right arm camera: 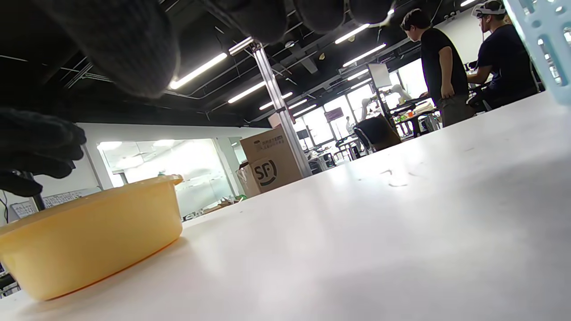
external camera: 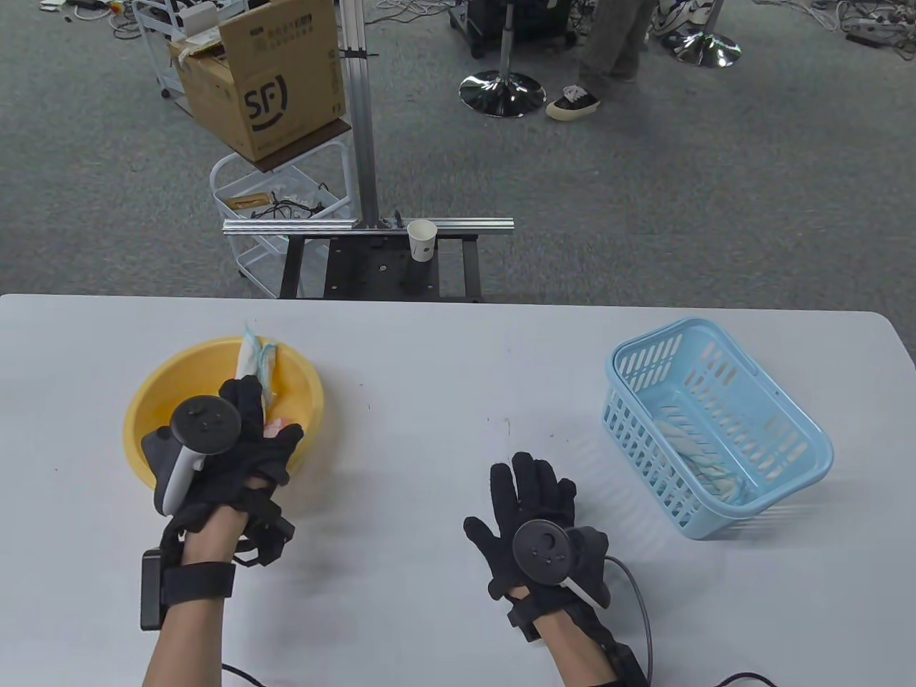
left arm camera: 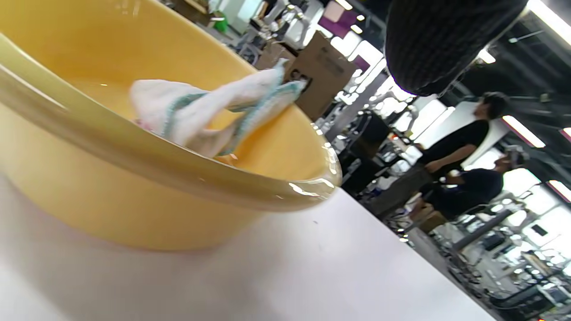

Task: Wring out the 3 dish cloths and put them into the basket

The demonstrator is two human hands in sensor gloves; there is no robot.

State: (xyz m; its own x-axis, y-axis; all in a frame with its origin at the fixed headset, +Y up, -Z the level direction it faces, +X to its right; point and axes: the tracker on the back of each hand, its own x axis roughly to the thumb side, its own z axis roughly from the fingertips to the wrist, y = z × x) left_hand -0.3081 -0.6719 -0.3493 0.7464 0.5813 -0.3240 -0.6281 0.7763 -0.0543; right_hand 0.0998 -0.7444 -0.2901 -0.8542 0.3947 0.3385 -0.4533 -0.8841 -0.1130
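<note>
A yellow basin stands at the table's left. My left hand hovers over it, fingers curled round a white dish cloth with teal edging whose end sticks up past the far rim. A pink bit shows under the hand. In the left wrist view the twisted cloth rises out of the basin. My right hand lies flat on the table's middle with fingers spread, holding nothing. The light blue basket at the right holds one white striped cloth.
A paper cup stands on a metal frame beyond the far table edge, next to a cardboard box. People stand and sit in the background. The basket's corner shows in the right wrist view.
</note>
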